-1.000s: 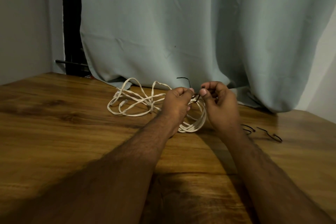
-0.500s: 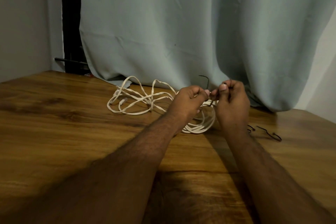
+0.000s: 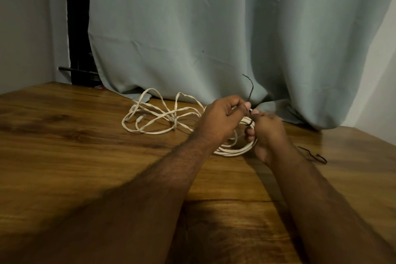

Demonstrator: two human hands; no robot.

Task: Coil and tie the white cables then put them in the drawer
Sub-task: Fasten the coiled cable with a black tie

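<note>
One coiled white cable (image 3: 233,149) at table centre is mid-tie: left hand (image 3: 220,120) & right hand (image 3: 267,128) both pinch thin black twist tie (image 3: 249,96). Second loose tangled white cable (image 3: 158,118) at 10 o'clock, uncoiled. Drawer not visible.

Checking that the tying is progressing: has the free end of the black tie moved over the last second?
Yes. The black tie's free end has swung right and upward, further up against the curtain, while the loose white cable stayed put.
</note>
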